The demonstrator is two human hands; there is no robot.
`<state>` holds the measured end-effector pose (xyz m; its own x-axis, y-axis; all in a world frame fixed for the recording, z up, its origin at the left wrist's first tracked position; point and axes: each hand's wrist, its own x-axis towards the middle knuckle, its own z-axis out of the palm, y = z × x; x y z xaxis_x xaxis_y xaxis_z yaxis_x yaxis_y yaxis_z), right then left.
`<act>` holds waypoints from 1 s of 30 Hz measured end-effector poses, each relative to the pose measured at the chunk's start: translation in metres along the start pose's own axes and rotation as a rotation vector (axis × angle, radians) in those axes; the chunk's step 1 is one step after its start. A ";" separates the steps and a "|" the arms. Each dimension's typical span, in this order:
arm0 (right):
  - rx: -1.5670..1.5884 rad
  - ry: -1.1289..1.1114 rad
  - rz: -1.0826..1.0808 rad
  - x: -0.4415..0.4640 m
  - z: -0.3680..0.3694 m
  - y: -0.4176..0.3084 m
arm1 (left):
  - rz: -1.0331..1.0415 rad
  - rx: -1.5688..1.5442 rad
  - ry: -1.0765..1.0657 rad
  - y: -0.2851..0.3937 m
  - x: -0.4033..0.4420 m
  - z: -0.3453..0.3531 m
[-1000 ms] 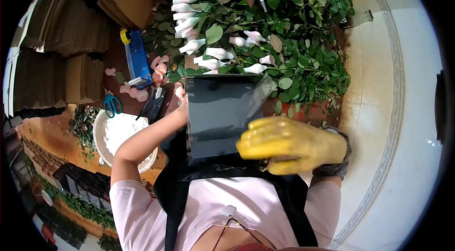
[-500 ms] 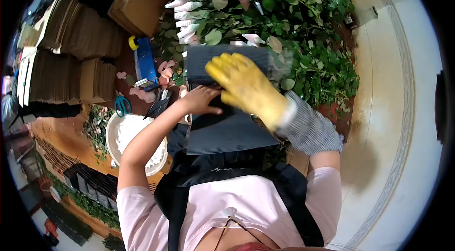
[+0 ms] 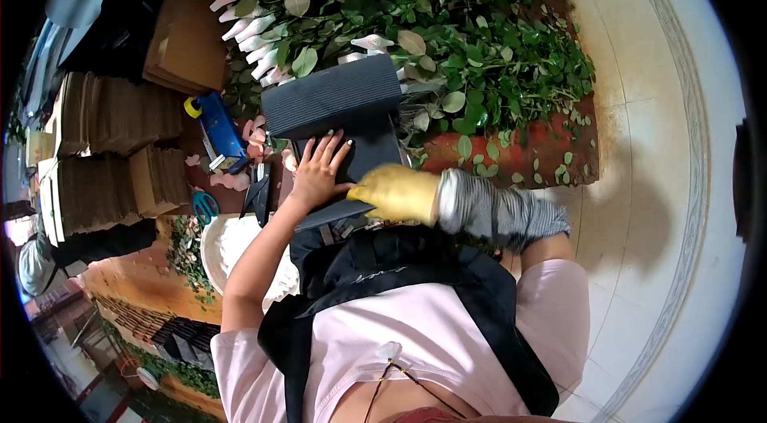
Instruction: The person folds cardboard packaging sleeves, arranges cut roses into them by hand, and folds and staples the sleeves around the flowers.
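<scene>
A black corrugated sheet (image 3: 331, 99) lies in front of me, its far part bent over into a raised ridge. My left hand (image 3: 319, 171), bare, rests flat on the nearer part of it with the fingers spread. In a yellow rubber glove, my right hand (image 3: 395, 193) is at the sheet's near right side, beside my left thumb. Its fingers are blurred, so whether they grip the sheet's edge is unclear. Just beyond the sheet, leafy flower stems (image 3: 447, 63) are heaped, with pale heads in white mesh sleeves (image 3: 256, 27) at their left end.
Left of the sheet are a blue tape dispenser (image 3: 224, 131), a black-handled tool (image 3: 257, 195), teal scissors (image 3: 205, 206) and loose pink petals (image 3: 232, 181). A white basin (image 3: 214, 255) holding white pieces stands near my left arm. Cardboard stacks (image 3: 120, 115) are at the far left.
My gloved right hand has come down from the sheet's far part to its near right side. The left hand now lies flatter, fingers spread. The camera view has turned and shifted.
</scene>
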<state>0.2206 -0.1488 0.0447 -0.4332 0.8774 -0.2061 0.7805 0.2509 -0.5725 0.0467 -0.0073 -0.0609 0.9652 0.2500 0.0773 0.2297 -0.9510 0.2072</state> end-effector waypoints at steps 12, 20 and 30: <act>-0.362 -0.121 0.077 0.049 -0.006 0.082 | -0.111 -0.446 0.103 -0.020 -0.037 -0.015; -0.764 -0.350 0.332 0.063 0.002 0.037 | -0.986 0.202 0.766 -0.149 -0.178 -0.175; -0.584 -0.334 0.414 0.055 0.000 0.037 | -1.540 0.260 0.201 -0.251 -0.179 -0.162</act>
<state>0.2257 -0.0912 0.0118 -0.0957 0.8001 -0.5922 0.9782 0.1859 0.0930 -0.2039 0.2157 0.0314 -0.2335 0.9685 0.0861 0.9722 0.2308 0.0408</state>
